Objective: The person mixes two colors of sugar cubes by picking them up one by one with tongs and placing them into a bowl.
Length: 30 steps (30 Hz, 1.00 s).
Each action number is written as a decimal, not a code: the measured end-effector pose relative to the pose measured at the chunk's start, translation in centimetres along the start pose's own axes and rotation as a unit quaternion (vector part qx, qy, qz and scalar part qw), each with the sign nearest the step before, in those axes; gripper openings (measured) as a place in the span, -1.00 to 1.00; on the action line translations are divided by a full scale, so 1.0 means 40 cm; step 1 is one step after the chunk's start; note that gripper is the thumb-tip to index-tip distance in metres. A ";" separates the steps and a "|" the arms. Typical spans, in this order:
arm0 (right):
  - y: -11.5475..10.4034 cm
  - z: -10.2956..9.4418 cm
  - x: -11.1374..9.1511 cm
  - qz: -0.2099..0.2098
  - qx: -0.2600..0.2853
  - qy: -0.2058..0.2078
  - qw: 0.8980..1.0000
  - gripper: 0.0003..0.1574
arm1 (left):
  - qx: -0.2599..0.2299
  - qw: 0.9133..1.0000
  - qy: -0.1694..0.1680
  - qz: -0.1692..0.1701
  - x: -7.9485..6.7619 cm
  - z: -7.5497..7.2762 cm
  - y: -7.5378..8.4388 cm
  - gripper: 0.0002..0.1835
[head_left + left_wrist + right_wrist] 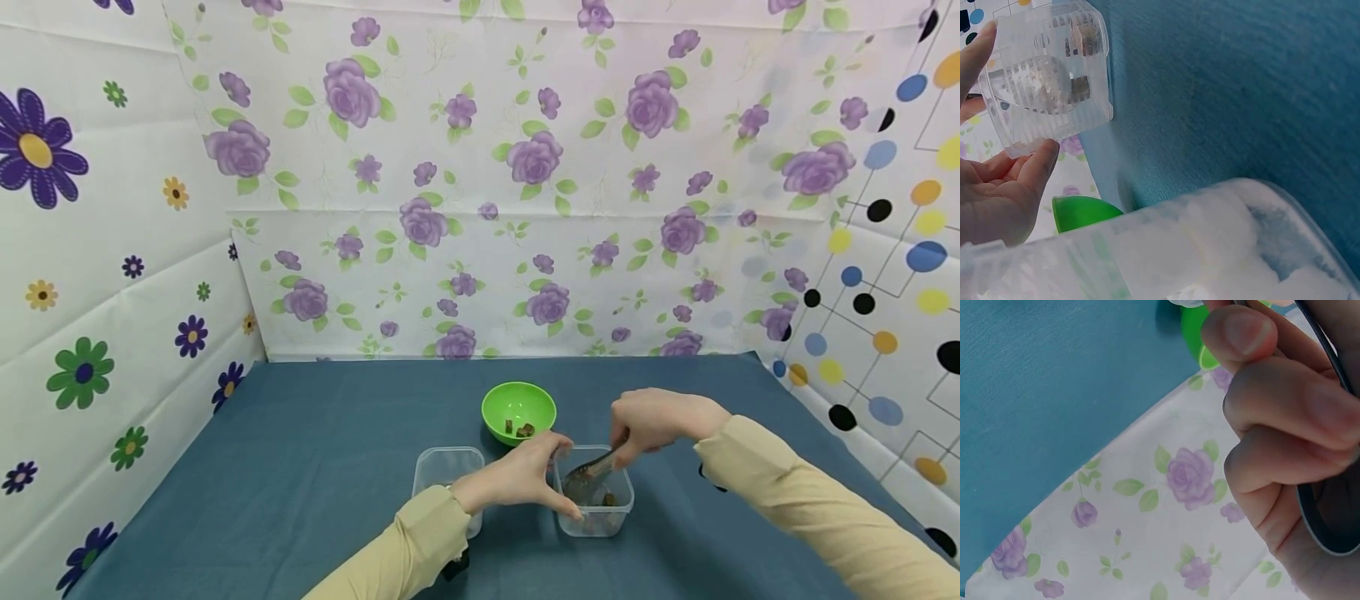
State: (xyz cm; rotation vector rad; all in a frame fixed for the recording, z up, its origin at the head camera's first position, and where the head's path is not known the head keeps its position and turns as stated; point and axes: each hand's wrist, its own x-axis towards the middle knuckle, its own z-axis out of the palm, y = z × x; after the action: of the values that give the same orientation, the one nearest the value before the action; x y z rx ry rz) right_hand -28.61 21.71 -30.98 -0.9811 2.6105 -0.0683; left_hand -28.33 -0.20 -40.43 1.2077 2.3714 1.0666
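My left hand [517, 477] holds the right-hand clear plastic container [600, 525] by its rim, thumb at the near side and fingers at the far side. In my right hand [656, 421] is the handle of a large metal spoon [585, 483], its bowl tilted down inside that container. Small brown chunks [1079, 89] show through the container's wall beside the spoon. The right wrist view shows curled fingers [1291, 406] around the dark-edged handle. Behind the container stands a green bowl [519, 400] with several brown chunks [525, 430] at its bottom.
A second clear container [450, 458] stands to the left, partly behind my left forearm; white fluffy pieces [1216, 231] lie in it. Blue cloth [337, 467] covers the table. Flower-printed sheets [480, 167] wall it at the back and left, a dotted sheet [900, 292] at the right.
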 end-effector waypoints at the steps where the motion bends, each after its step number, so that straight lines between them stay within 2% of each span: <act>1: 0.002 -0.002 -0.003 -0.004 0.002 0.003 1.000 -0.69 | 0.001 1.000 0.000 0.000 0.000 0.000 0.001 -0.15; 6: 0.014 -0.008 -0.025 -0.021 0.023 0.015 0.999 -0.70 | 0.010 1.000 0.001 -0.002 0.001 0.000 0.002 -0.15; 15: 0.047 -0.007 -0.056 -0.019 0.044 0.036 0.998 -0.78 | 0.022 1.000 0.003 -0.002 0.001 0.000 0.004 -0.15; 30: 0.073 -0.025 -0.089 -0.046 0.083 0.045 0.994 -0.79 | 0.021 1.000 0.004 0.011 -0.001 0.000 0.000 -0.15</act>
State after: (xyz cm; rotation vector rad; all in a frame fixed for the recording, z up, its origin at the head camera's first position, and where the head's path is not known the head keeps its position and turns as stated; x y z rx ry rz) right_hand -28.30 26.13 -29.43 -1.0613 2.5892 -0.3541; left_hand -28.31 -0.21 -40.42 1.2488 2.4022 1.0352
